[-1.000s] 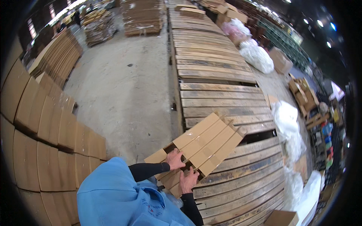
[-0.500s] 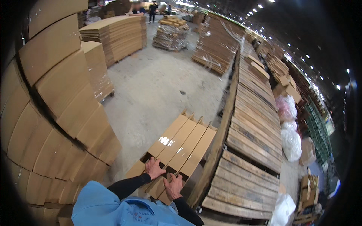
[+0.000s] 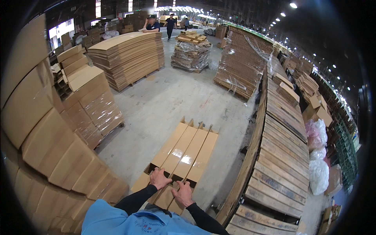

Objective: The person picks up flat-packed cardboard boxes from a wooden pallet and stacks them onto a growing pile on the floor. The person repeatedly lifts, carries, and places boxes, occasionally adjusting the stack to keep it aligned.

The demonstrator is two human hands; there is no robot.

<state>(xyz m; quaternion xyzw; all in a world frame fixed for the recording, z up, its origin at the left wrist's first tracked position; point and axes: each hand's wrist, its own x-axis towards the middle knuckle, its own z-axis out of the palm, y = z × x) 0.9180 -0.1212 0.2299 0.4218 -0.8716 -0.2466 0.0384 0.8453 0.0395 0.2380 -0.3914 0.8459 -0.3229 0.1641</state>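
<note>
In front of me is a row of long, narrow brown cardboard boxes (image 3: 187,150), side by side, with flaps raised at their far ends. Across their near part runs a dark gap where openings show. My left hand (image 3: 159,178) grips the cardboard at this gap, its fingers bent over the edge. Close beside it, my right hand (image 3: 182,193) holds the cardboard edges in the same way, thumb toward the left hand. Some fingertips are hidden inside the gap. The boxes' nearest ends reach toward my blue shirt.
Tall stacked cartons (image 3: 58,152) line my left. A wooden slatted platform (image 3: 274,164) runs along my right. Ahead stand a flat cardboard stack (image 3: 129,58), a wrapped pallet load (image 3: 192,53) and a taller wrapped stack (image 3: 244,58). A person (image 3: 152,26) leans by the flat stack; others stand farther back.
My view has tilted upward and swung, so the platform sits farther right and more of the hall shows. Both hands keep their hold on the boxes.
</note>
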